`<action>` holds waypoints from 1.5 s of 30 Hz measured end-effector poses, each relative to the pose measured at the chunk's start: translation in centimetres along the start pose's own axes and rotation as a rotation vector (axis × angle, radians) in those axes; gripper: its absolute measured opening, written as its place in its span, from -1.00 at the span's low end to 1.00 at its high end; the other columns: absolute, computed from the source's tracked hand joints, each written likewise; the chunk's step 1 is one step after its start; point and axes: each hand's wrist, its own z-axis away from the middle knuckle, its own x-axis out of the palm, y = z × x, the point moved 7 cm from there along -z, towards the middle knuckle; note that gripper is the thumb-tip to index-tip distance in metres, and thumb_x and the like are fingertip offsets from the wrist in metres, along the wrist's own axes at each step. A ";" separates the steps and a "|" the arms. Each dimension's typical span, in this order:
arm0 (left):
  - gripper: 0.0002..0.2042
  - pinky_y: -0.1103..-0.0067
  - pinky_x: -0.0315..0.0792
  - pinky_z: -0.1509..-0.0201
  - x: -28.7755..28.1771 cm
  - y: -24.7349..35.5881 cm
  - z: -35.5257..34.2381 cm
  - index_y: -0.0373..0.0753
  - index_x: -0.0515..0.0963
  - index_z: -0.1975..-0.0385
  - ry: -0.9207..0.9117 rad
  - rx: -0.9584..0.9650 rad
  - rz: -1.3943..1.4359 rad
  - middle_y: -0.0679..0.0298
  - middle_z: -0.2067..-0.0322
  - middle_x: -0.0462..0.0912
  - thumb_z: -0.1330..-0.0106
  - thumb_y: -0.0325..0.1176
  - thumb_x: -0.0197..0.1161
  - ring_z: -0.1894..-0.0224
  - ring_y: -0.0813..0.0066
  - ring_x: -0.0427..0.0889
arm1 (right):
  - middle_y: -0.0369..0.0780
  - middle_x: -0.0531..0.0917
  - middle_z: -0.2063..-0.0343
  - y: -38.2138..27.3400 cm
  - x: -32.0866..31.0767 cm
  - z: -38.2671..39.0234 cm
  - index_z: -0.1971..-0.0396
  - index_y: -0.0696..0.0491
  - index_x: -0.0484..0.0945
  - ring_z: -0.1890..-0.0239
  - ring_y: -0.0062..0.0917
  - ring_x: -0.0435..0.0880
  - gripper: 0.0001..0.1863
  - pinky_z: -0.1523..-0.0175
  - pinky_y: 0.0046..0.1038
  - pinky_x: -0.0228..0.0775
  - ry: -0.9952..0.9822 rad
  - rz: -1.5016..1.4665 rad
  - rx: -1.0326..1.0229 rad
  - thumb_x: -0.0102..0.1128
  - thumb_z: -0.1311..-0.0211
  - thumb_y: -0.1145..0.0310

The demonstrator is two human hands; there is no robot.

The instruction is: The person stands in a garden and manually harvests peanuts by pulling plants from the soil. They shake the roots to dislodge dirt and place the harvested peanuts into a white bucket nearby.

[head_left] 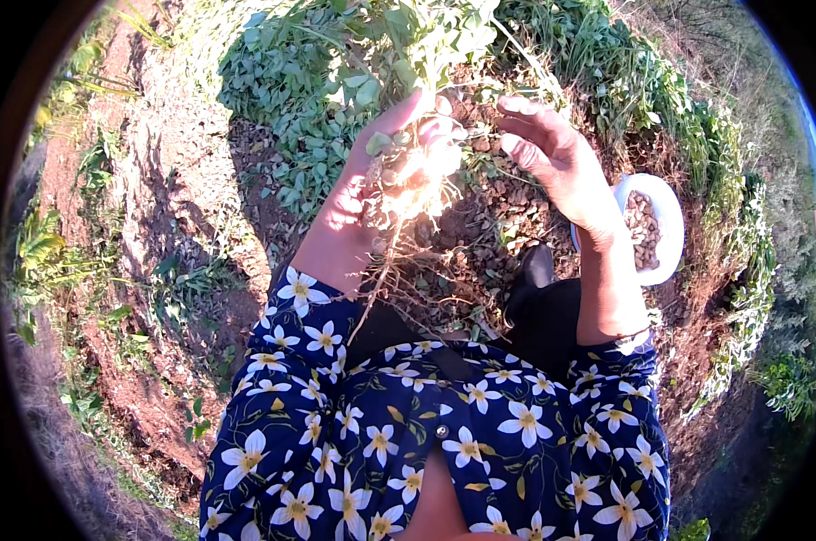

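A pulled-up peanut plant (394, 252) hangs upside-up in front of me, leaves at the top and thin tangled roots trailing down. My left hand (394, 135) is closed around its stem, just above the roots. Strong sunlight washes out the middle of the root clump, so the pods there are hard to make out. To the right, my right hand (556, 158) is raised with fingers curved and apart, nothing visible in them. Behind my right wrist stands a white bucket (672, 225) partly filled with peanuts in their shells (640, 230).
Heaps of cut green plants (291, 108) lie ahead and to the left, with more leafy plants (642, 72) along the right. Reddish soil (155, 379) spreads at the left. A dark shoe (532, 270) of mine rests near the bucket.
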 end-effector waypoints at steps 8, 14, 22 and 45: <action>-0.73 0.72 0.45 0.57 -1.5 -0.3 -1.5 -0.20 0.50 0.24 0.030 -0.016 0.022 0.38 0.46 0.57 -0.28 -0.12 0.21 0.50 0.66 0.56 | -0.27 0.60 0.29 2.7 3.8 -1.2 0.02 0.21 0.44 0.23 -0.64 0.57 -0.73 0.07 -0.58 0.45 -0.078 -0.238 0.155 0.08 -0.32 0.46; -0.73 0.62 0.54 0.31 -5.4 0.9 -1.8 -0.30 0.57 0.25 0.211 0.046 -0.307 0.27 0.33 0.63 -0.31 -0.20 0.15 0.36 0.58 0.62 | -0.24 0.64 0.40 3.0 2.3 -1.8 0.16 0.16 0.54 0.42 -0.68 0.61 -0.79 0.27 -0.58 0.48 0.151 0.089 0.131 0.16 -0.27 0.37; -0.67 0.64 0.41 -0.05 -4.3 2.0 -1.8 -0.38 0.45 -0.07 -0.023 0.228 -0.586 0.18 -0.02 0.55 -0.35 -0.41 0.03 -0.05 0.58 0.50 | -0.22 0.64 0.36 -3.6 5.2 0.3 0.21 0.15 0.57 0.48 -0.66 0.56 -0.84 0.35 -0.61 0.43 0.097 0.266 -0.130 0.17 -0.25 0.44; -0.63 0.66 0.50 0.08 -5.0 2.8 -2.2 -0.42 0.45 0.02 0.254 0.325 -0.388 0.15 0.08 0.63 -0.23 -0.36 0.28 0.07 0.52 0.62 | -0.11 0.61 0.58 1.6 6.3 -1.6 0.25 0.21 0.57 0.56 -0.49 0.57 -0.67 0.37 -0.48 0.42 0.060 0.379 0.028 0.19 -0.25 0.19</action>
